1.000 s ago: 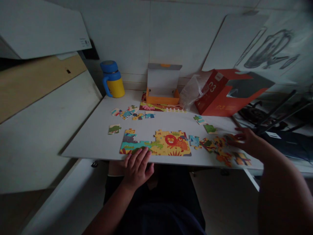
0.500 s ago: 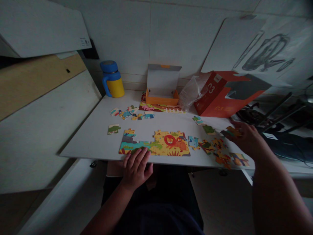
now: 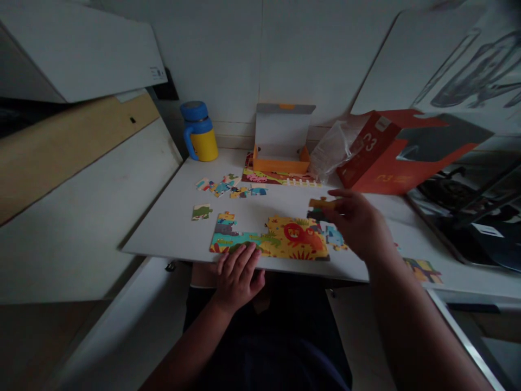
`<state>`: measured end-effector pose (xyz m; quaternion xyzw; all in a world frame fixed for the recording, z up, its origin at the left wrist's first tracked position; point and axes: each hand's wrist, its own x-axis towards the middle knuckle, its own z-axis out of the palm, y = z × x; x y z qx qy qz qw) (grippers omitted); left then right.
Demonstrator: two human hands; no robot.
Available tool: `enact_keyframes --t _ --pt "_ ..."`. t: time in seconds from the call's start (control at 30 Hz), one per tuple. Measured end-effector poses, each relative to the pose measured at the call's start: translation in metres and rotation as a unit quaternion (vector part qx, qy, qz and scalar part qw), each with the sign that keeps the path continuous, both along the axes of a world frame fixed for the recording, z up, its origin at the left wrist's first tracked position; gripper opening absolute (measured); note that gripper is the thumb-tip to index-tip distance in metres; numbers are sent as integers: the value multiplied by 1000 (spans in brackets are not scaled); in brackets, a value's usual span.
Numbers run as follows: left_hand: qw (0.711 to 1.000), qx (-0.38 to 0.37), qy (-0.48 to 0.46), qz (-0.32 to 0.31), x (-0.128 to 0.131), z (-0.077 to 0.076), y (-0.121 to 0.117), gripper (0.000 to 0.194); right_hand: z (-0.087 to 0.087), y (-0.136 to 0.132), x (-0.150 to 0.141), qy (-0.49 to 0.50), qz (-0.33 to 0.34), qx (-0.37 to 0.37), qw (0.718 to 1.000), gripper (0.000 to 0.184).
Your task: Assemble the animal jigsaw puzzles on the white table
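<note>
Right hand [image 3: 354, 222]: grip clamped on puzzle piece [image 3: 321, 204], yellow and dark, beside rear right corner of part-built puzzle [image 3: 272, 240] showing 2 lions. Left hand [image 3: 240, 270]: fingers laid flat, thumb apart, on puzzle's near border by front edge of table [image 3: 163, 228]. 1 green piece [image 3: 201, 212] toward left edge, loose pieces [image 3: 222, 187] behind. Orange box [image 3: 280, 165], lid up, near rear edge; blue-yellow mug [image 3: 204, 145] at rear left corner.

The left hand [image 3: 240, 274] is resting on the part-joined puzzle [image 3: 280, 241] at seven o'clock; the right hand [image 3: 358, 220] is pinching a piece [image 3: 317, 206] at two; a mug [image 3: 205, 144] is standing on the counter [image 3: 166, 231] at eleven.
</note>
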<state>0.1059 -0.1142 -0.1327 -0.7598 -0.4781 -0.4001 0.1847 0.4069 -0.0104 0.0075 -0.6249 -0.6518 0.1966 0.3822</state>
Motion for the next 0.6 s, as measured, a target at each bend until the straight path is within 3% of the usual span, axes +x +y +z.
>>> enact_keyframes --t 0.1,0.27,0.37,0.6 --pt "1000 2 1 1 0 1 0 51 -7 -2 -63 76 114 -31 990 39" --pt "1000 -1 6 6 0 2 -1 54 -25 3 -135 86 198 -41 975 29" --pt "1000 -5 9 6 0 1 -2 59 -34 10 -151 86 204 -45 974 27" --pt "1000 -15 11 8 0 -2 -4 53 -47 14 -154 120 192 -42 973 22"
